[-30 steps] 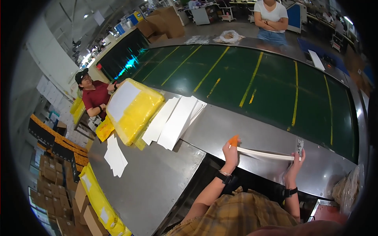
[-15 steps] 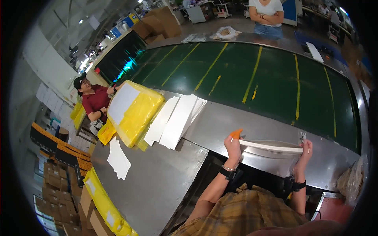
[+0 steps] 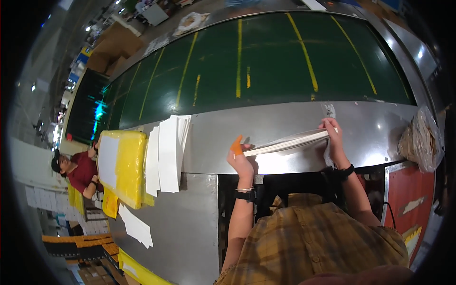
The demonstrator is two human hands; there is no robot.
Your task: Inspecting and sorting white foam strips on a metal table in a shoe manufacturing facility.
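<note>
My left hand (image 3: 241, 161), with an orange cover on one finger, grips one end of a thin stack of long white sheets (image 3: 290, 144). The other end is in my right hand (image 3: 334, 138), so the stack spans between both hands just above the metal ledge (image 3: 275, 121). It looks edge-on to me, with what seems to be clear film along it. To the left, a fan of white sheets (image 3: 169, 152) lies against a yellow plastic-wrapped package (image 3: 131, 166). A few more white sheets (image 3: 136, 227) rest on the grey metal table (image 3: 192, 232).
A green belt with yellow stripes (image 3: 213, 66) stretches beyond the ledge. At the far left a person in a dark red shirt (image 3: 80, 171) reaches to the yellow package. A clear plastic bag (image 3: 420, 140) sits at the ledge's right end, above a red panel (image 3: 408, 199).
My view has turned, so the belt and packages appear shifted left. Both hands still hold the white stack, which now slants up toward the right hand and looks straighter.
</note>
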